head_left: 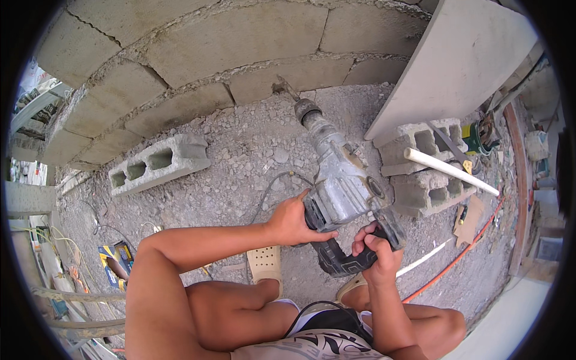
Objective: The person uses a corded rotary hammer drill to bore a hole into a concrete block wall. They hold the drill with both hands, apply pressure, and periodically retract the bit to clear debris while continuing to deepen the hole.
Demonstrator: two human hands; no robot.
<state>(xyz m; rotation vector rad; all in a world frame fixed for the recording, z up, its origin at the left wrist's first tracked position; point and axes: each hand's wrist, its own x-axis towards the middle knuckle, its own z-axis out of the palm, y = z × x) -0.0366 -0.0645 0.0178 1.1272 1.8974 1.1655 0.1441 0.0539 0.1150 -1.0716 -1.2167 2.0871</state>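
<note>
A dusty grey rotary hammer (pixel 339 180) with a black rear handle (pixel 342 261) lies across the middle, pointing away from me. Its bit (pixel 290 91) meets the low part of the concrete block wall (pixel 240 45), at a small chipped spot. My left hand (pixel 295 219) grips the left side of the housing near its rear, fingers partly hidden behind it. Around the right end of the rear handle, my right hand (pixel 379 251) is closed; whether a finger presses the trigger cannot be made out.
Grey rubble covers the ground (pixel 240 156). A hollow block (pixel 159 164) lies at left; stacked hollow blocks (pixel 429 192) stand at right, near a leaning pale board (pixel 456 66), a white pipe (pixel 450 170) and an orange hose (pixel 456 264). A black cord (pixel 264 191) runs beside the tool.
</note>
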